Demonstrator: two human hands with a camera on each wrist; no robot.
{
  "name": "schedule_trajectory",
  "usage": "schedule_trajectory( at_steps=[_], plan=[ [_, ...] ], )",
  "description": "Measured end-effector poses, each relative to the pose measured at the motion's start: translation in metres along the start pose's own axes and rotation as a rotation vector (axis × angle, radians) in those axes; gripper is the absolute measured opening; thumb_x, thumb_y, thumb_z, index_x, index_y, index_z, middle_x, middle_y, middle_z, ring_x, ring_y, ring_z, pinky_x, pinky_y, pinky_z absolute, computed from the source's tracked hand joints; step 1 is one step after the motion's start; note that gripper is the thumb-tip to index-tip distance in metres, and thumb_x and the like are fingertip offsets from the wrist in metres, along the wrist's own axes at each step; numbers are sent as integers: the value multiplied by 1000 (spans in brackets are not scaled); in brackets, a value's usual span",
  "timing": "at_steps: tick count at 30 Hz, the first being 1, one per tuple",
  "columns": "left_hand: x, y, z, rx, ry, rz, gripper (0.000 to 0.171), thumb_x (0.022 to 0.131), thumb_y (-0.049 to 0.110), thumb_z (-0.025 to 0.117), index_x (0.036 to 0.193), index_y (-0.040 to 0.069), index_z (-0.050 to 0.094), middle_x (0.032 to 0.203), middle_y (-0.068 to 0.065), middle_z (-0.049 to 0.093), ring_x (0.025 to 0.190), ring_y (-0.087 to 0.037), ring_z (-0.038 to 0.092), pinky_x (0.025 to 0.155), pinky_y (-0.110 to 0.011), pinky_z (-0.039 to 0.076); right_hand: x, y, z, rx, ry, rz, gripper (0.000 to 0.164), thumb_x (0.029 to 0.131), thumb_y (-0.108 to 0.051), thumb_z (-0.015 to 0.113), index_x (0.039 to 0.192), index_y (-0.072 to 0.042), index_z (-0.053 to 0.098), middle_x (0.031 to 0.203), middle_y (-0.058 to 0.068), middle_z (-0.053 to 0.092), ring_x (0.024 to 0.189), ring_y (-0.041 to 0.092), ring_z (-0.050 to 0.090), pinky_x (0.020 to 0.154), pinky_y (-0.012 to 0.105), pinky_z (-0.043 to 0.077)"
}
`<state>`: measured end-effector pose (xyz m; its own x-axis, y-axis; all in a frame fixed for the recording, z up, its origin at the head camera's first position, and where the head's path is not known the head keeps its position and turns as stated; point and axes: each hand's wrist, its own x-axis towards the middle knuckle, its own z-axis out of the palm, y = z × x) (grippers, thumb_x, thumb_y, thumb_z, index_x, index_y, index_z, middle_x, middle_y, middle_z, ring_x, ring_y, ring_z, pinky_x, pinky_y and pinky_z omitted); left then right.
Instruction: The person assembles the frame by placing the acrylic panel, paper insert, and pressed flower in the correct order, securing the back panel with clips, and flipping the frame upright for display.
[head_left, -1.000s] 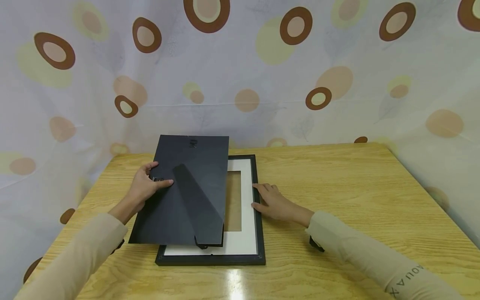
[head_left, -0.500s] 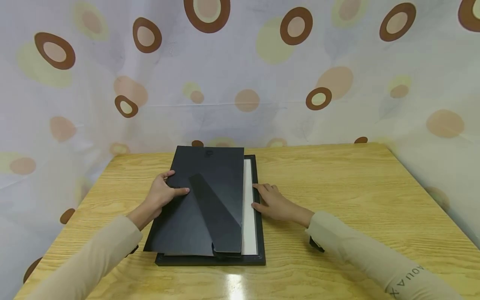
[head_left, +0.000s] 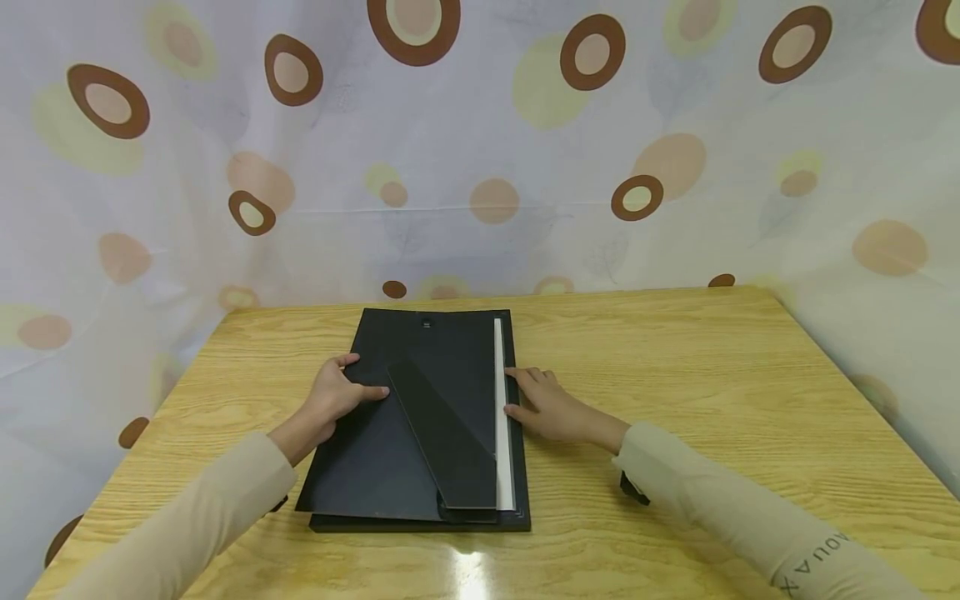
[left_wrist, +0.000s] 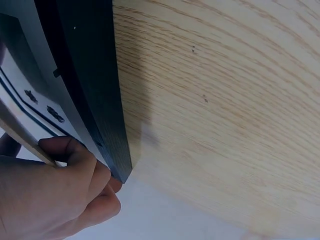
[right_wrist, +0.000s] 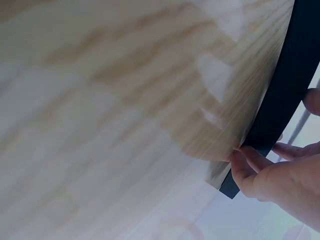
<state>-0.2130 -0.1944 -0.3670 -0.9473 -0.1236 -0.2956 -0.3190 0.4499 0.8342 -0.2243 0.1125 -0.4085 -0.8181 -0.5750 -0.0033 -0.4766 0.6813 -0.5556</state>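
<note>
A black picture frame (head_left: pixel 517 467) lies face down on the wooden table, with a white mat (head_left: pixel 505 475) showing as a narrow strip inside its right side. Over it is the black backing board (head_left: pixel 352 467), with a stand leg (head_left: pixel 450 450) on its back. My left hand (head_left: pixel 330 400) grips the board's left edge, thumb on top and fingers beneath. The left wrist view shows a gap between the raised board edge (left_wrist: pixel 22 132) and the frame. At the frame's right rail, my right hand (head_left: pixel 551 408) holds the edge with thumb and fingertips.
The wooden table (head_left: pixel 712 392) stretches out to the right of the frame. Behind it hangs a white curtain (head_left: pixel 450 150) with brown and beige spots, which also runs down both sides.
My left hand has brought the backing board rightward and down over the frame, covering the brown panel and most of the white mat. The right hand has stayed put on the frame's edge.
</note>
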Motion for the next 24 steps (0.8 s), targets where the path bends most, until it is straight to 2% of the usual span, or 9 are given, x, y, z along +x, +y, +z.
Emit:
schedule_trajectory(
  at_steps=[8,17,24],
  plan=[
    [-1,1,5,13,3,-21,80,79,10,70,142,1,22,139,-25,28,124,-38,36,106,-51,28,-1,1,-3,12,-13,-34,55,96,-23,47,141,1,26,137,25,36,123,41,35,99,52,34],
    [1,1,9,32,1,-1,79,79,9,70,142,-1,23,138,-25,31,122,-40,39,102,-50,32,-1,1,-3,8,-19,-25,56,96,-22,47,142,1,25,138,27,34,126,43,32,101,54,32],
    [2,4,14,33,3,-10,80,78,8,70,142,-2,22,139,-25,30,124,-40,38,104,-50,32,-2,2,-3,8,-23,-33,56,96,-20,47,142,2,24,139,27,34,125,43,32,100,54,33]
  ],
)
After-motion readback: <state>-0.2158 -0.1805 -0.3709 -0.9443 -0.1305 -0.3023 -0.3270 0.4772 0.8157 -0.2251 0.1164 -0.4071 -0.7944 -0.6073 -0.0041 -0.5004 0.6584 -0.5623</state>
